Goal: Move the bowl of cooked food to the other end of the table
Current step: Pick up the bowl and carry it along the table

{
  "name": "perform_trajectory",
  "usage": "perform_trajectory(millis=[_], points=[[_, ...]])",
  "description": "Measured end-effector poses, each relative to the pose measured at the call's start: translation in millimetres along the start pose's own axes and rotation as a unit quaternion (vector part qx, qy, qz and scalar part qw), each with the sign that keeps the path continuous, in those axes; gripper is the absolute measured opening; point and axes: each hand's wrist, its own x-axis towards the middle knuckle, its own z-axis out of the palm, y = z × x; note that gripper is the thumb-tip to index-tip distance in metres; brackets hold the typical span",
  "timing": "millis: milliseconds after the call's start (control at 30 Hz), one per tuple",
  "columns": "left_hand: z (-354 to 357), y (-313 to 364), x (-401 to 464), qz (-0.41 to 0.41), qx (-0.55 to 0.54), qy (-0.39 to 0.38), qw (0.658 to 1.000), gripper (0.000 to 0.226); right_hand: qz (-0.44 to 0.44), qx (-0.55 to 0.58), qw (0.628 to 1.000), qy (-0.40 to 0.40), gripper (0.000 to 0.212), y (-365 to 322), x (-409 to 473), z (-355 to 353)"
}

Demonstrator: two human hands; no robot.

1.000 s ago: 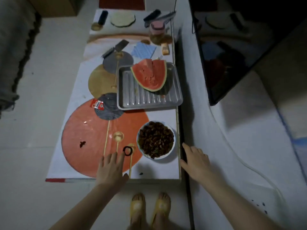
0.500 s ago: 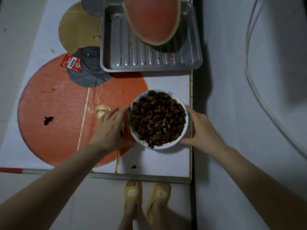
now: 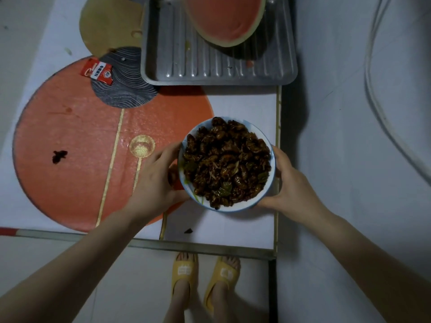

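Observation:
A white bowl [image 3: 235, 206] heaped with dark brown cooked food sits near the table's [image 3: 219, 229] near right corner. My left hand [image 3: 156, 180] cups its left side, fingers curled against the rim. On the opposite side, my right hand [image 3: 291, 183] grips the right wall of the bowl. Both hands touch the bowl. I cannot tell whether it is resting on the table or lifted slightly.
A metal tray [image 3: 210, 71] holding a cut watermelon [image 3: 224, 22] stands just beyond the bowl. A red packet [image 3: 98, 71] lies on the patterned cloth at the left. My feet in yellow slippers [image 3: 205, 273] stand below the table's edge. A white cable [image 3: 382, 108] curves along the right.
Both hands have closed in from beside the bowl and now grip its two sides. The view has moved closer and lower over the bowl.

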Motion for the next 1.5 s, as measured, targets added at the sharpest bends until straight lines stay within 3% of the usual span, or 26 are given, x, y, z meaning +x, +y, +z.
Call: perform_trajectory(millis=[233,333,567,767,1033,1233,1500], points=[[-45.3,30.4,-36.7,-0.008,-0.02,-0.003,1.0,0.103,-0.02,0.035,0.999,-0.02,0.109,-54.7,-34.3,-9.7],[-80.9,59.3,-50.6,0.012,-0.057,0.009,0.998,0.095,-0.04,0.04,0.998,-0.031,0.106,-96.0,-46.0,-24.5],[-195.1,129.0,-80.0,0.025,-0.086,0.066,0.994,0.097,-0.095,0.049,0.993,-0.042,0.109,-232.7,-56.1,-67.8],[-305.1,161.9,-114.1,0.047,-0.097,0.133,0.985,0.088,-0.137,0.07,0.987,-0.055,0.109,-352.2,-62.8,-64.5],[-436.7,117.0,-148.4,0.067,-0.099,0.13,0.984,0.089,-0.163,0.068,0.984,-0.026,0.11,-473.9,-60.1,8.3],[-555.2,68.6,-171.4,0.097,-0.059,0.114,0.987,0.091,-0.175,0.096,0.98,0.0,0.098,-560.1,-50.3,93.5],[-663.8,2.2,-152.2,0.085,-0.03,0.11,0.99,0.096,-0.189,0.103,0.977,0.004,0.092,-648.7,13.2,165.8]])
